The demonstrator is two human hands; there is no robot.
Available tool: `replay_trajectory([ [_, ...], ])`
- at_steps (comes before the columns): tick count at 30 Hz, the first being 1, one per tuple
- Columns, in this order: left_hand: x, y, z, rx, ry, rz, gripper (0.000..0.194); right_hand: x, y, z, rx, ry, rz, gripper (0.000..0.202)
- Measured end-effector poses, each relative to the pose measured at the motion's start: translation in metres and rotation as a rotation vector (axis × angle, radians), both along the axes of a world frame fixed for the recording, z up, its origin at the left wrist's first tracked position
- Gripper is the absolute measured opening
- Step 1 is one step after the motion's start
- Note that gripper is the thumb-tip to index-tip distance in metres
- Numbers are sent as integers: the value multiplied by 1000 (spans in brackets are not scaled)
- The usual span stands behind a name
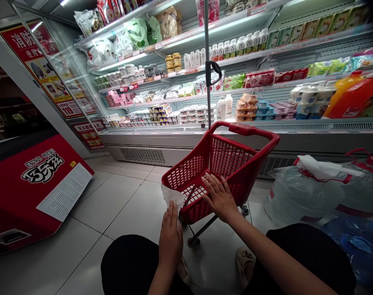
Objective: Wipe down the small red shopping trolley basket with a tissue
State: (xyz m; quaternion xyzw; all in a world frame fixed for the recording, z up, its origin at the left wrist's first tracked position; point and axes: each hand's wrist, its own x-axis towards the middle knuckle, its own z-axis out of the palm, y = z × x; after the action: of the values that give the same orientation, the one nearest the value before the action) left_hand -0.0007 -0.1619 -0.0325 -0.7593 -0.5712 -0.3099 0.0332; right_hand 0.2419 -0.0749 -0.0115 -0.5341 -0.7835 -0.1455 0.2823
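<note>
A red plastic shopping cart [235,159] with lattice sides stands on the floor in front of my knees, its handle toward the fridge. My left hand [171,237] is at the cart's near left corner, fingers straight and close together. Under its fingertips is a thin white sheet, like a tissue [171,194], draped over the cart's rim. My right hand [220,197] lies over the near right part of the rim, fingers stretched out and slightly apart, with nothing seen in it. Its palm is hidden. Through the lattice the cart's basket shows no goods.
Behind the cart runs an open fridge [186,143] with shelves of bottles, cups and packs, and a glass door with a black handle [213,73]. Large wrapped water bottles [306,192] stand at the right. A red freezer [26,196] stands at the left on tiled floor.
</note>
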Motion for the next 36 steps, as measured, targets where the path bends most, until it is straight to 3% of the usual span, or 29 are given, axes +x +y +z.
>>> replay_trajectory([
  [9,18,15,-2,2,31,16,72,-9,5,-3,29,38,-38,76],
  [19,72,36,6,98,252,-106,82,3,16,-4,28,27,-33,72],
  [26,35,52,8,149,346,-156,84,-4,7,6,-18,-48,91,69],
  [31,7,56,10,132,258,-65,77,-22,3,14,-49,-77,135,64],
  [36,-14,56,8,121,175,-2,74,-7,20,32,-1,-78,74,58],
])
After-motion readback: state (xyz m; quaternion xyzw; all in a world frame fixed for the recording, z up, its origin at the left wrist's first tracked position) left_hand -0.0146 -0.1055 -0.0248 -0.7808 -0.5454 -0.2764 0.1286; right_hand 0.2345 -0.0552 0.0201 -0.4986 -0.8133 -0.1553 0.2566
